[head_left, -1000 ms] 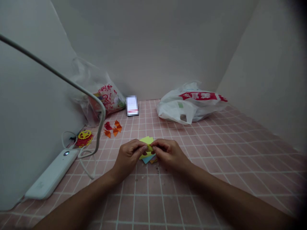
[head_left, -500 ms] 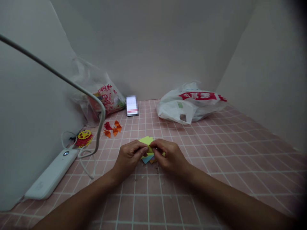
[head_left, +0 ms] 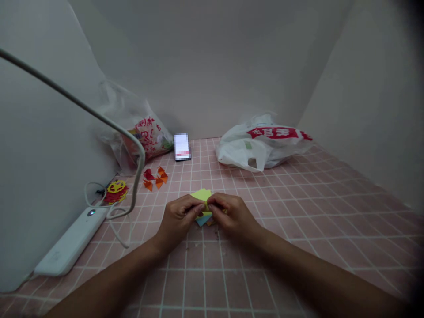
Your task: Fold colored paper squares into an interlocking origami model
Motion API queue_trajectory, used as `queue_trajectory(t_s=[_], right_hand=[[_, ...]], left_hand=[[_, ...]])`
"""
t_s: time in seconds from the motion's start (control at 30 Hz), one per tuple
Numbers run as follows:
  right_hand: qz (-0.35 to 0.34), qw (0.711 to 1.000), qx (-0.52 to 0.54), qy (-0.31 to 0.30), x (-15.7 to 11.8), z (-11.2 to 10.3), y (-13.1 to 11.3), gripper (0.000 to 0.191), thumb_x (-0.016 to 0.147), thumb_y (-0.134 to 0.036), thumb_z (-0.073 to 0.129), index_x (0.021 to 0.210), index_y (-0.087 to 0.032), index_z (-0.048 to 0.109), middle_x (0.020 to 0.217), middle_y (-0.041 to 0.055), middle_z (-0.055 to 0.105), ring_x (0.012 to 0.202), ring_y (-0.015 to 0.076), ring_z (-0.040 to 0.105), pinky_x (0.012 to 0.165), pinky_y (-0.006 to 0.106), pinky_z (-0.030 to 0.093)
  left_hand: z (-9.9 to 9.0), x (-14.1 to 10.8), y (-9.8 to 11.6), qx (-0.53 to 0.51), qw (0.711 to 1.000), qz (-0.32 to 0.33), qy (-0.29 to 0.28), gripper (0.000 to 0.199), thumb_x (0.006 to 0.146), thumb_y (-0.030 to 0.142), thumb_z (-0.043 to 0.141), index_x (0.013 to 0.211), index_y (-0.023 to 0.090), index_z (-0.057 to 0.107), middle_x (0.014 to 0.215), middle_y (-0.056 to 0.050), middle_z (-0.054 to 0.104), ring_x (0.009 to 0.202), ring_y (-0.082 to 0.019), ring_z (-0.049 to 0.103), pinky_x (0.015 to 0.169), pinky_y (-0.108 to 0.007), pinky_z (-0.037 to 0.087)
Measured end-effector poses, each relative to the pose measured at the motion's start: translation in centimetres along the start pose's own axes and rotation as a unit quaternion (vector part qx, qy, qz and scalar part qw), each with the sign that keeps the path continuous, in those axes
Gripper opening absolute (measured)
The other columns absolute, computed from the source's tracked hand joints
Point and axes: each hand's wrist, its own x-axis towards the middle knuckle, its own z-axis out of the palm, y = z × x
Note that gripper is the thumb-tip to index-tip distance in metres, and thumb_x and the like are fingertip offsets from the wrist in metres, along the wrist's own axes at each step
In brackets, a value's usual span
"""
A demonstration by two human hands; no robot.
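Observation:
My left hand [head_left: 179, 218] and my right hand [head_left: 234, 218] meet at the middle of the pink checked cloth, fingertips pinched close together. Between them is a small piece of yellow paper [head_left: 206, 206], mostly hidden by the fingers. Underneath lies a small pile of coloured paper sheets [head_left: 200, 194]. Its top sheet is yellow, and blue and orange corners stick out at the near side. Farther left lie several small folded orange paper pieces [head_left: 159, 182] and a red folded piece [head_left: 149, 175].
A white power bank [head_left: 71, 243] with a looped cable [head_left: 141, 163] lies at left, by red and yellow cut-out shapes [head_left: 116, 191]. A lit phone [head_left: 182, 146] leans at the back wall. Plastic bags stand at back left [head_left: 145, 137] and back right [head_left: 261, 148].
My right fingers have curled slightly and shifted a little over the pile, covering more of its right side. My left hand stays almost still.

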Motion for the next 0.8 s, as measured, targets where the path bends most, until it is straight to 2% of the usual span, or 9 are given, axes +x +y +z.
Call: queue_trajectory(t_s=[0.47,0.8], right_hand=[[-0.009,0.999,0.034,0.009,0.17,-0.06,0.03,0.010,0.086,-0.012,0.052,0.080,-0.017,0.059,0.075,0.0012,0.062,0.068,0.0142,0.057,0.064,0.025,0.042],[-0.004,0.999,0.033,-0.008,0.27,-0.11,-0.06,0.013,0.083,-0.011,0.050,0.074,-0.018,0.056,0.072,0.0008,0.058,0.067,0.0146,0.055,0.062,0.026,0.041]], left_hand=[[0.06,-0.01,0.21,-0.010,1.000,-0.003,0.016,0.013,0.089,0.019,0.061,0.085,0.017,0.073,0.071,-0.002,0.068,0.063,-0.012,0.065,0.060,-0.022,0.050],[0.37,-0.17,0.54,0.000,0.999,-0.006,0.033,0.011,0.087,0.016,0.063,0.082,0.018,0.072,0.077,-0.003,0.069,0.071,-0.014,0.064,0.065,-0.024,0.049]])
